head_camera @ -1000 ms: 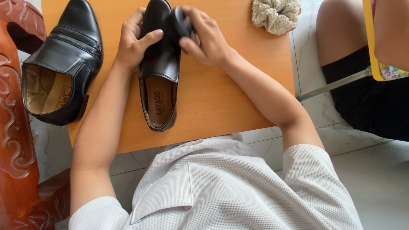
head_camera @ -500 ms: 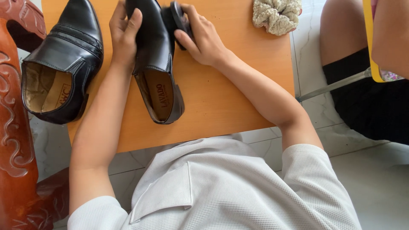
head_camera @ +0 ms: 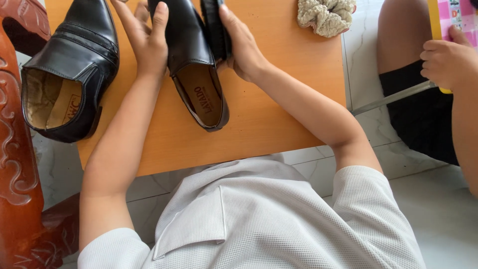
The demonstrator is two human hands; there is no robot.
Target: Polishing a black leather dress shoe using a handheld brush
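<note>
A black leather shoe (head_camera: 191, 60) lies on the orange table (head_camera: 269, 114), its opening toward me. My left hand (head_camera: 144, 42) presses flat against the shoe's left side and steadies it. My right hand (head_camera: 241, 45) grips a black brush (head_camera: 215, 27) and holds it against the shoe's right side near the toe. A second black shoe (head_camera: 69, 74) rests at the table's left edge, apart from both hands.
A cream knitted scrunchie-like cloth (head_camera: 326, 15) lies at the table's far right. A carved red-brown wooden chair (head_camera: 17, 164) stands at the left. Another person sits at the right, their hand (head_camera: 445, 62) on a pink and yellow object (head_camera: 455, 20). The floor is white tile.
The shoe has swung so its heel points more to the right. My left hand went from gripping it to lying flat on its side. The brush moved up along the toe.
</note>
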